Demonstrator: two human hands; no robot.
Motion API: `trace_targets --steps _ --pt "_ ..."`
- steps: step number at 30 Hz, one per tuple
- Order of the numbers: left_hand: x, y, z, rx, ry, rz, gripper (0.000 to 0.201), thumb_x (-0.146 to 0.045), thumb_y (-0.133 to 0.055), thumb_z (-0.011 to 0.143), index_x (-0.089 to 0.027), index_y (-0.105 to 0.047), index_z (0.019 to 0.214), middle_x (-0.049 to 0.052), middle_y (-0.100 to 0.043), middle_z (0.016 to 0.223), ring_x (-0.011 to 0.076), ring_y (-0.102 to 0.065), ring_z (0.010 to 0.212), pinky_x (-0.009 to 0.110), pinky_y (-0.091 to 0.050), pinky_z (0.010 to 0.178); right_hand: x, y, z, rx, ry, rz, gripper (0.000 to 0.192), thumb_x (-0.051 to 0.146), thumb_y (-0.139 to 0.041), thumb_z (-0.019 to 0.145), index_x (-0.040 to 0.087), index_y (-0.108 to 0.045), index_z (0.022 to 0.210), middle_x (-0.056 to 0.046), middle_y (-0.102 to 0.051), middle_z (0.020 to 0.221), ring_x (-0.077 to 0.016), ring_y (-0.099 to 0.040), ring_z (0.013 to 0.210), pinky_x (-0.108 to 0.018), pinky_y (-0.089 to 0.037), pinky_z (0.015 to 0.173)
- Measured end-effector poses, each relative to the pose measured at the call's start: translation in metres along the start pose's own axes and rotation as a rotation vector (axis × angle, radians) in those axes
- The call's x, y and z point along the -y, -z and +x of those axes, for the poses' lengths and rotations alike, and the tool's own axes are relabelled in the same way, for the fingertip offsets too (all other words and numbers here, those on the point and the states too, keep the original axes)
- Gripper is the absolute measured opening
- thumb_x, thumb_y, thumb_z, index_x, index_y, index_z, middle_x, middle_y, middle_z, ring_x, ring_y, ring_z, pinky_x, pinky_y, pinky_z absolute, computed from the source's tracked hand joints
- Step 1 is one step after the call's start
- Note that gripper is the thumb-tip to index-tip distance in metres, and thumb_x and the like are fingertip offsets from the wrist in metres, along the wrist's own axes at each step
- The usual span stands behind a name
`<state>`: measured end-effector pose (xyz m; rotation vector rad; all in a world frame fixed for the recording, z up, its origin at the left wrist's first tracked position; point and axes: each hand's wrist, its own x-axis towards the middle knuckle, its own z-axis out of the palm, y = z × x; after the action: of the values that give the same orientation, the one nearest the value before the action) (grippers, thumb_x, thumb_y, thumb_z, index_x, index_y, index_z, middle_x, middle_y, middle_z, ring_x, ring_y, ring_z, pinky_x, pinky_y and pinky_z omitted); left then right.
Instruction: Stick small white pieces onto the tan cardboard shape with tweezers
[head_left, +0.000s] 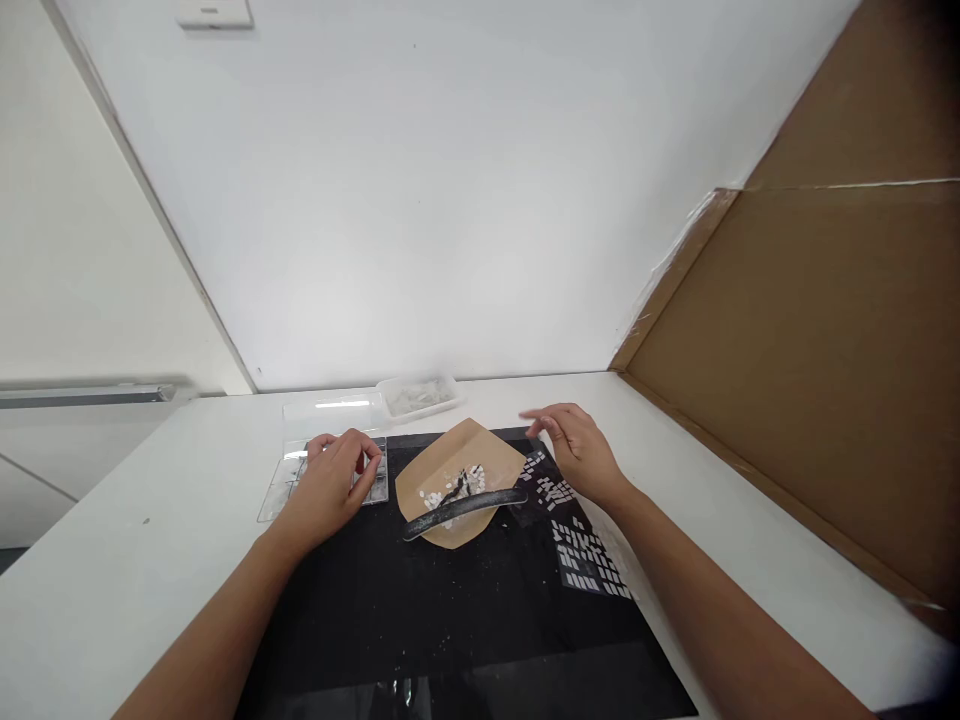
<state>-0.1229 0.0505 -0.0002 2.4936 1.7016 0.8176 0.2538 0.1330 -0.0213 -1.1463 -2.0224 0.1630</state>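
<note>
My left hand (335, 482) rests with curled fingers on a clear compartment box (281, 484) at the left edge of a black mat (420, 610). My right hand (576, 446) hovers with fingers spread over the mat's far right corner, beside a clear sheet with small white rectangles (577, 540). Between the hands lies a brown paper piece (435, 470) carrying small white bits and a dark clump. A long dark curved tool (465, 508) lies across the paper's near edge.
A white table (750, 520) carries the mat. A small clear tray (417, 396) and a clear lid (330, 412) sit by the white wall. A brown cardboard panel (810, 380) stands along the table's right side.
</note>
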Motion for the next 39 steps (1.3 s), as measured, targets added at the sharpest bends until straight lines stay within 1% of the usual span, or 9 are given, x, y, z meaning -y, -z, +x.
trace_targets --steps 4,7,9,14,21,24,27,31,39 --pt "-0.001 -0.001 -0.001 -0.032 -0.077 0.089 0.013 -0.028 -0.040 0.101 -0.021 -0.051 0.097 0.001 -0.063 0.093 0.0144 -0.057 0.074 0.046 -0.031 0.103 -0.014 0.002 -0.001 -0.088 -0.122 -0.144 0.063 0.036 -0.041 0.100 0.021 -0.026 0.159 -0.014 -0.053 0.145 -0.0348 -0.039 0.139 -0.063 -0.038 0.111" --pt "-0.001 -0.001 -0.001 -0.062 -0.089 0.106 0.012 -0.027 -0.041 0.100 -0.021 -0.051 0.096 0.002 -0.063 0.094 0.0146 -0.058 0.075 0.045 -0.031 0.102 -0.036 0.014 -0.002 -0.146 -0.229 -0.331 0.087 0.051 -0.057 0.089 0.017 -0.019 0.160 -0.019 -0.013 0.166 -0.0439 -0.009 0.153 -0.069 -0.025 0.116" --pt "-0.001 -0.002 0.000 -0.072 -0.084 0.103 0.012 -0.027 -0.041 0.100 -0.022 -0.051 0.096 0.002 -0.064 0.093 0.0151 -0.059 0.076 0.044 -0.032 0.102 -0.053 0.023 -0.005 -0.153 -0.307 -0.441 0.087 0.058 -0.055 0.089 0.017 -0.023 0.158 -0.019 -0.003 0.167 -0.0456 0.003 0.154 -0.072 -0.018 0.116" --pt "-0.003 -0.003 0.000 -0.059 -0.073 0.071 0.014 -0.030 -0.041 0.102 -0.022 -0.052 0.098 -0.001 -0.064 0.088 0.0150 -0.061 0.074 0.044 -0.031 0.105 -0.099 0.034 -0.018 -0.032 -0.515 -0.596 0.086 0.066 -0.040 0.092 0.007 -0.033 0.154 -0.023 -0.003 0.168 -0.0440 0.016 0.153 -0.075 0.006 0.116" --pt "-0.001 -0.007 0.000 -0.064 -0.106 0.082 0.021 -0.035 -0.042 0.103 -0.022 -0.059 0.102 0.000 -0.069 0.089 0.0150 -0.061 0.072 0.041 -0.035 0.100 -0.131 0.040 -0.028 0.127 -0.806 -0.443 0.094 0.074 -0.044 0.084 0.014 -0.033 0.157 -0.024 -0.020 0.165 -0.0487 -0.006 0.153 -0.076 0.005 0.115" --pt "0.000 -0.008 -0.001 -0.066 -0.114 0.074 0.023 -0.037 -0.044 0.103 -0.023 -0.062 0.103 0.003 -0.072 0.094 0.0162 -0.063 0.075 0.041 -0.036 0.097 -0.128 0.054 -0.024 -0.192 -0.770 -0.424 0.096 0.067 -0.042 0.088 0.014 -0.010 0.162 -0.024 -0.001 0.167 -0.0505 -0.006 0.152 -0.081 0.001 0.112" --pt "0.001 -0.008 -0.002 -0.035 -0.181 0.057 0.021 -0.038 -0.049 0.101 -0.025 -0.065 0.103 0.003 -0.074 0.103 0.0165 -0.065 0.080 0.041 -0.035 0.099 -0.115 0.053 -0.020 -0.525 -0.820 -0.425 0.082 0.050 -0.040 0.091 0.008 -0.015 0.158 -0.031 -0.002 0.164 -0.0533 0.004 0.151 -0.087 0.008 0.102" --pt "-0.003 -0.007 -0.003 -0.097 -0.193 0.042 0.019 -0.035 -0.051 0.101 -0.026 -0.068 0.099 0.001 -0.075 0.100 0.0174 -0.067 0.090 0.040 -0.035 0.100 -0.095 0.034 -0.018 -0.162 -0.505 -0.522 0.069 0.039 -0.046 0.087 0.009 -0.033 0.148 -0.026 -0.019 0.161 -0.0437 0.001 0.154 -0.078 0.007 0.112" --pt "-0.016 -0.004 -0.006 -0.227 -0.173 0.050 0.021 -0.030 -0.052 0.102 -0.029 -0.068 0.116 -0.001 -0.075 0.092 0.0145 -0.067 0.085 0.040 -0.032 0.106 -0.058 0.025 -0.008 -0.395 -0.403 -0.483 0.050 0.034 -0.046 0.089 0.012 -0.046 0.134 -0.025 -0.023 0.154 -0.0454 -0.002 0.153 -0.080 0.002 0.112"
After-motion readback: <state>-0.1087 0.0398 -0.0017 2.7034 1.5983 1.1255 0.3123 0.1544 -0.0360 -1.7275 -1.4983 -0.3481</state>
